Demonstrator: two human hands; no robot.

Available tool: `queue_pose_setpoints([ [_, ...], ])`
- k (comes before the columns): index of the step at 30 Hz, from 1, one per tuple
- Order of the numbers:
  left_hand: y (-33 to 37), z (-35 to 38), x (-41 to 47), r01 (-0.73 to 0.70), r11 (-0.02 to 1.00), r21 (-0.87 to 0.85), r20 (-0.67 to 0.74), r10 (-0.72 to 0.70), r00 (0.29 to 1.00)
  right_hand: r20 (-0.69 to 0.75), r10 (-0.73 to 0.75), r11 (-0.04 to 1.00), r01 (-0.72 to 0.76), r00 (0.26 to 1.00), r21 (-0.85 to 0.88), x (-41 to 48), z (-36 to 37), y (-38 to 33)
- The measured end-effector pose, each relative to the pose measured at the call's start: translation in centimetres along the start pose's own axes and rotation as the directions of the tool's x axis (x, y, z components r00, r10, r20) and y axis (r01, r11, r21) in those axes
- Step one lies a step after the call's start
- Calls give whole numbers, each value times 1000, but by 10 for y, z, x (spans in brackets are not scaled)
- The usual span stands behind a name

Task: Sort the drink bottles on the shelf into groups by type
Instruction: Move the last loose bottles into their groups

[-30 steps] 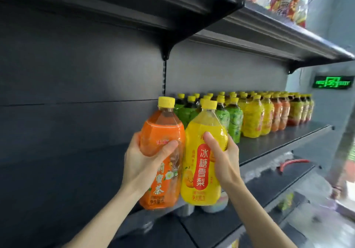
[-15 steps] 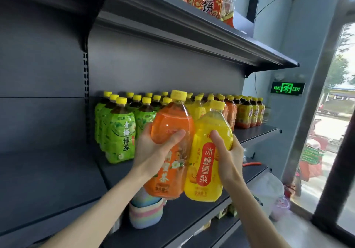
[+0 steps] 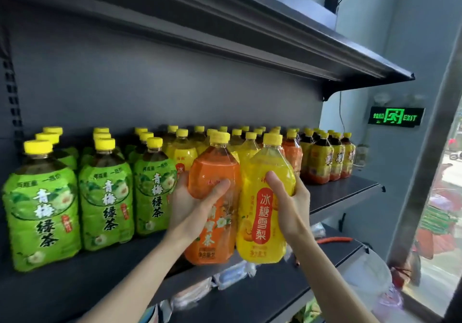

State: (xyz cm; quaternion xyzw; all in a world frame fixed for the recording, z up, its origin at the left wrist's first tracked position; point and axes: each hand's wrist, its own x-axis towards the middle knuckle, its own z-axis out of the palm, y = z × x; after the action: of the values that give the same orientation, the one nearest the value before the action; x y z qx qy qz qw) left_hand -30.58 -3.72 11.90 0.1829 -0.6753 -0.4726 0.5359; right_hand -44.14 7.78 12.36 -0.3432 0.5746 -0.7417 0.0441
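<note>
My left hand (image 3: 193, 203) grips an orange tea bottle (image 3: 215, 180) round its upper body, held in the air in front of the dark shelf (image 3: 342, 192). Beside it my right hand (image 3: 290, 202) grips a yellow pear-drink bottle (image 3: 265, 222) with a red label. Both bottles are upright and touch side by side. On the shelf stand green tea bottles (image 3: 105, 202) at the left, yellow bottles (image 3: 181, 152) behind my hands, orange bottles (image 3: 292, 152) further right, and dark-tea bottles with yellow labels (image 3: 322, 160) at the far right.
An upper shelf (image 3: 275, 45) overhangs the bottles. A lower shelf (image 3: 262, 295) holds packaged goods and a red-handled tool (image 3: 335, 240). A green exit sign (image 3: 396, 117) glows on the right wall, beside a glass door (image 3: 450, 185). The shelf's right end is bare.
The view has swung right and closer along the shelf, so the green bottles now stand at the left. Both hands keep hold of their bottles, carried rightward with me.
</note>
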Motion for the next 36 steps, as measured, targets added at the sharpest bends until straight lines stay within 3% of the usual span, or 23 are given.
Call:
queue_pose_setpoints([
  [6, -20, 23, 4, 42, 994, 99, -205, -21, 979, 190, 63, 996, -75, 980, 54, 49, -5, 39],
  [15, -22, 5, -9, 102, 969, 227, -460, 15, 888, 407, 96, 988, -138, 909, 74, 63, 37, 60],
  [21, -23, -13, -12, 88, 962, 257, -465, 43, 884, 442, 83, 995, -102, 893, 19, 53, 64, 64],
  [27, -30, -24, -3, 82, 961, 263, -462, 51, 885, 382, -81, 992, 113, 921, -63, 46, 67, 66],
  [31, -34, -28, -2, 55, 965, 256, -445, 67, 893, 447, -134, 987, 161, 885, -23, 25, 49, 80],
  [36, -33, -29, -2, 53, 961, 270, -445, 76, 893, 513, -137, 964, 233, 847, -128, 37, 54, 85],
])
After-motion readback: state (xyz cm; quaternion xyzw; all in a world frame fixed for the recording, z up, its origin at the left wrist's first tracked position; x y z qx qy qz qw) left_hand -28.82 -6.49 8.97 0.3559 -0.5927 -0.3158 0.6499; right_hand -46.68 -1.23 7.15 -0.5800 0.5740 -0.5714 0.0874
